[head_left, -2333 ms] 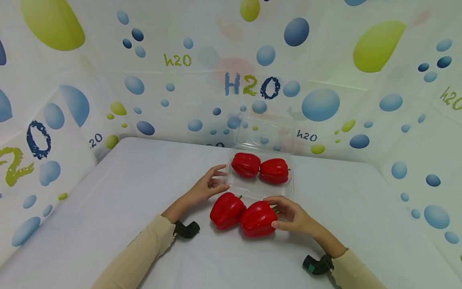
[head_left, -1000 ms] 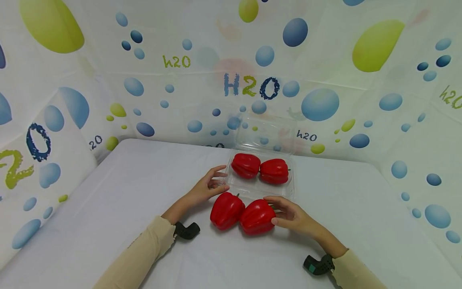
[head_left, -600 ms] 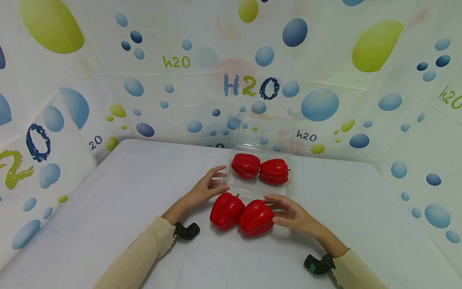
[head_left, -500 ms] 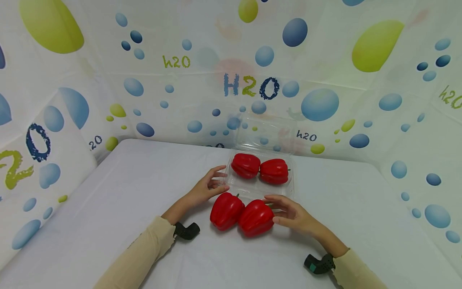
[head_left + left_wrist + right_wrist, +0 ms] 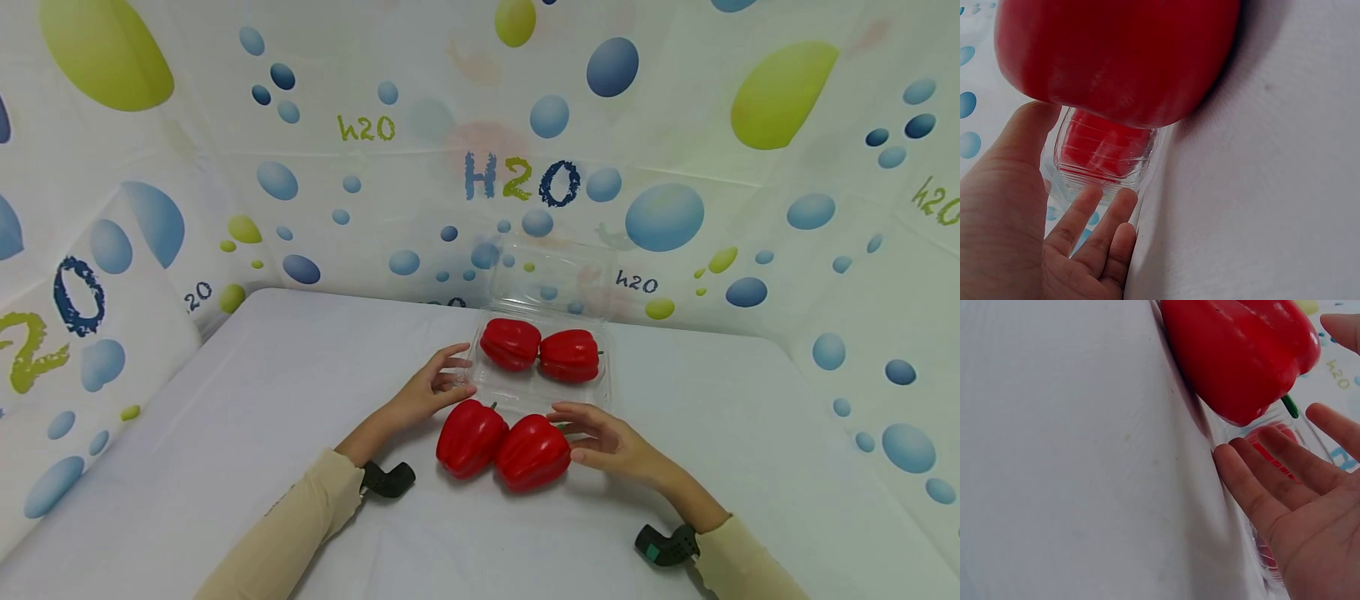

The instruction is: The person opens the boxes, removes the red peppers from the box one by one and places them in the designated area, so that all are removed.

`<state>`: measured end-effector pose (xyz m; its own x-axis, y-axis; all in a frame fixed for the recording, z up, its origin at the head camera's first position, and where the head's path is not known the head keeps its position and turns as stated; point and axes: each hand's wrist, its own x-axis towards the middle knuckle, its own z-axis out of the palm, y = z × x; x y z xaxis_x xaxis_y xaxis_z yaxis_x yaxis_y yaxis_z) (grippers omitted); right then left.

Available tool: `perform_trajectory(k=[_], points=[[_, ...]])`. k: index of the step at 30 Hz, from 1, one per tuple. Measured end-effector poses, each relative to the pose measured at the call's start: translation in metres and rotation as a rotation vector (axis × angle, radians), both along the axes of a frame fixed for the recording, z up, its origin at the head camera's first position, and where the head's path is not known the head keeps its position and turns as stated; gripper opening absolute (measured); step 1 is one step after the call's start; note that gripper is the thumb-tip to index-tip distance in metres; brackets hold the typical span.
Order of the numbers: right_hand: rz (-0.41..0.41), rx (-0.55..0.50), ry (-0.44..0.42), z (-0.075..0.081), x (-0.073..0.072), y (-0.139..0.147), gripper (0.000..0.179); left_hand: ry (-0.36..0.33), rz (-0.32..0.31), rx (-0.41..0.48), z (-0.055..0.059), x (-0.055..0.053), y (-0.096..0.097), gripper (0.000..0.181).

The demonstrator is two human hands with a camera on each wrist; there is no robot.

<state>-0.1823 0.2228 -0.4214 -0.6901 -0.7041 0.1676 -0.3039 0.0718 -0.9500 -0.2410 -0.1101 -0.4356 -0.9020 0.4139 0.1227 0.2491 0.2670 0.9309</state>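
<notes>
Two red bell peppers lie side by side on the white table, a left pepper point(image 5: 472, 439) and a right pepper point(image 5: 533, 454). Behind them is a clear plastic clamshell box point(image 5: 495, 392), its lid raised, with two more red bell peppers point(image 5: 511, 344) inside. My left hand point(image 5: 427, 387) is at the box's left side, fingers spread and relaxed; whether they touch the wall I cannot tell. My right hand point(image 5: 611, 442) stands beside the right pepper with fingers loosely extended. In the right wrist view a gap shows between the fingers and that pepper point(image 5: 1241, 356) with its green stem.
The transparent lid point(image 5: 551, 279) leans back near the patterned backdrop point(image 5: 420, 183) at the table's far edge. White cloth covers the table point(image 5: 300, 375). Each wrist wears a black camera, such as the left one point(image 5: 388, 479).
The right hand has let go of the right pepper and drawn slightly away to the right. That pepper has shifted slightly left. The left hand stays in place.
</notes>
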Motion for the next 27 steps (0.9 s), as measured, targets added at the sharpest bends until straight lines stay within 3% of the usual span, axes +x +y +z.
perform_trajectory(k=[10,27], points=[[0.055,0.026,-0.042,0.002,0.000,0.003,0.066,0.005,-0.006,0.010,0.000,0.000,0.000,0.071],[0.057,0.120,-0.048,0.010,-0.002,0.011,0.065,-0.007,-0.004,0.010,0.000,0.000,0.000,0.071]])
